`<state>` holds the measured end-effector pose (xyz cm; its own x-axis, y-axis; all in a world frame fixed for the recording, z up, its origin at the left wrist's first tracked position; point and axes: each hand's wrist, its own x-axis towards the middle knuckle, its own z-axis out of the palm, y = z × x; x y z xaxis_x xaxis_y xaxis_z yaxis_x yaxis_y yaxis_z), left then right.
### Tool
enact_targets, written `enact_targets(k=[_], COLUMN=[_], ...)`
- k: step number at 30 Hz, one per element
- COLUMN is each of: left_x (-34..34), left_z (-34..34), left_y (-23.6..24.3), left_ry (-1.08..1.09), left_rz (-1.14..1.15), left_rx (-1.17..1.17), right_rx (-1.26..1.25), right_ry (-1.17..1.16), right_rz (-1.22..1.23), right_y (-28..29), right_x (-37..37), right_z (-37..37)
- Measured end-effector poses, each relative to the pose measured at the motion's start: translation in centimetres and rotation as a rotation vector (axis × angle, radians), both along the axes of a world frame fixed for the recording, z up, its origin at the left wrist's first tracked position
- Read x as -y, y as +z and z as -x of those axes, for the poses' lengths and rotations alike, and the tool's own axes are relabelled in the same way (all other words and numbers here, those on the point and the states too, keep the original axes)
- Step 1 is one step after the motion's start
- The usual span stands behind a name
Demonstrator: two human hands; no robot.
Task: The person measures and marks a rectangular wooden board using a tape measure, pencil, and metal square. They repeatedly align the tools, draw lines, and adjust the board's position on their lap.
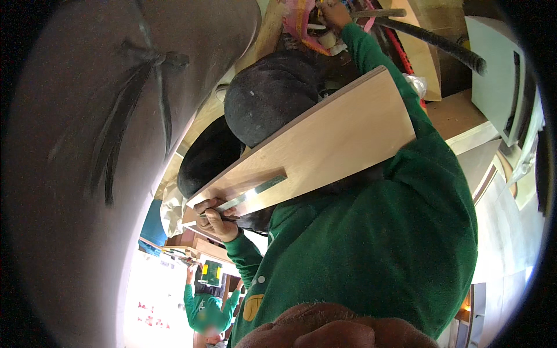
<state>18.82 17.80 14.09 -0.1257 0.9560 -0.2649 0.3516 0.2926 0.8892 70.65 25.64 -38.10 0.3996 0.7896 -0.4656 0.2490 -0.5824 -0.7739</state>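
A pale wooden board (348,133) lies slanted across my dark-clothed knees. My left hand (219,225) grips the board's lower left end, fingers curled over a narrow shiny metal strip (261,187) lying on its face. My right arm stretches past the board in a green sleeve. At the top, my right hand (333,14) is closed among small items in a pink bag or tray (299,20); what its fingers hold is too small to make out.
Dark rods (429,43) jut out at upper right beside wooden planks and a white slotted panel (493,75). A large grey surface (69,174) fills the left. Behind, at lower left, a co-worker in green (206,304) is near wooden shelving.
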Motion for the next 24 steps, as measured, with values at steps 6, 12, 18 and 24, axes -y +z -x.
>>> enact_targets(k=[6,12,18,24], left_x=[-0.4,-1.0,-1.0,-0.5], left_z=[1.8,1.6,1.2,1.3], left_y=[0.0,-0.6,-0.4,0.3], left_ry=[-0.102,-0.179,-0.314,-0.303], left_rz=[-0.012,-0.056,-0.127,-0.032], left_rx=[0.104,0.273,0.285,0.360], right_rx=[0.040,0.017,0.131,0.267], right_ry=[0.030,-0.008,-0.003,0.021], right_rz=[0.043,0.128,-0.149,-0.434], right_y=[9.5,18.7,29.3,38.0], right_x=[3.7,6.3,14.8,19.4], right_z=[2.3,2.9,3.2,4.6])
